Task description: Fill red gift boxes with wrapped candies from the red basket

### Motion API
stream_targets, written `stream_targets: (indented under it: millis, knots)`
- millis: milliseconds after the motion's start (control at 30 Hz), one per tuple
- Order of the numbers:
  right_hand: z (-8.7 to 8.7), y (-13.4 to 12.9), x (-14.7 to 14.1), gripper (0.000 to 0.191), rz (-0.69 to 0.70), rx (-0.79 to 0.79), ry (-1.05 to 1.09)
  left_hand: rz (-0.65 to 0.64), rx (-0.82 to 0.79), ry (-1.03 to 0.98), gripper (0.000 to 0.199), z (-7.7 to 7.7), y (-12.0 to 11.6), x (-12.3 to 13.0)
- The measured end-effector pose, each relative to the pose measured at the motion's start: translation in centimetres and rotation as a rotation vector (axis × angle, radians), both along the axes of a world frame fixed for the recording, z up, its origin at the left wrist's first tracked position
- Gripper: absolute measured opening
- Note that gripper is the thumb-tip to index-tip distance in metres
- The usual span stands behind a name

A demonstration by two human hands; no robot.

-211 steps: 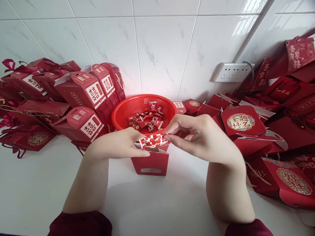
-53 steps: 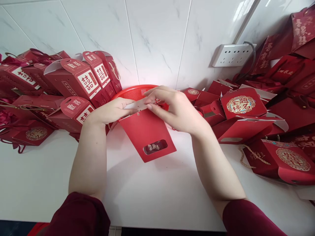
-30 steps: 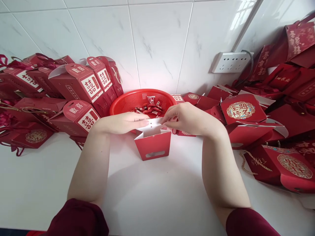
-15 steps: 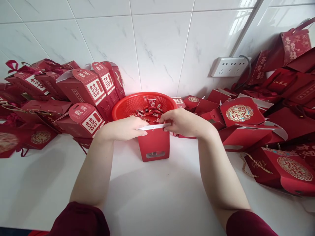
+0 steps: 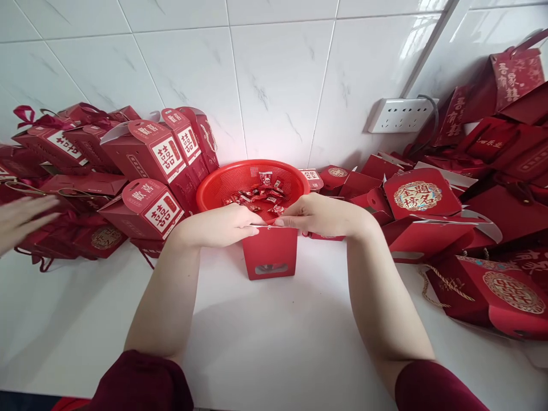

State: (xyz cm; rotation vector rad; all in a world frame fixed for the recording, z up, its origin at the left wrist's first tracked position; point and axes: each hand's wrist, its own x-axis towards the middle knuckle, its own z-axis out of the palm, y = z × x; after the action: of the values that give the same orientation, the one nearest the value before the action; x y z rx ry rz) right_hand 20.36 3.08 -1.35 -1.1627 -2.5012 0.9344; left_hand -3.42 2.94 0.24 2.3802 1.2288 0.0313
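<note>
White marbled tiles rise behind a white table. At its middle, 1 red box stands upright just near of a red basket of wrapped sweets; its top edge is pinched between the fingers of the left hand and right hand. Red boxes are piled left; 1 co-worker's hand is seen there.
</note>
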Motion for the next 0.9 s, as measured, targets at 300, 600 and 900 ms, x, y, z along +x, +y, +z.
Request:
stream_targets:
  millis: [300,600,900]
  knots:
    - [0.0,-0.1,-0.8,0.024,0.041,0.076,-0.078,-0.014,-0.162,0.199,0.042,-0.1,0.3,0.7]
    - [-0.4,-0.1,-1.1,0.029,0.042,0.13,-0.046,-0.072,-0.148,0.057,0.043,-1.2,1.1,0.5]
    - [-0.2,-0.1,-1.0,0.027,0.063,0.106,-0.04,0.116,0.015,-0.088,0.037,-3.9,-0.9,0.2]
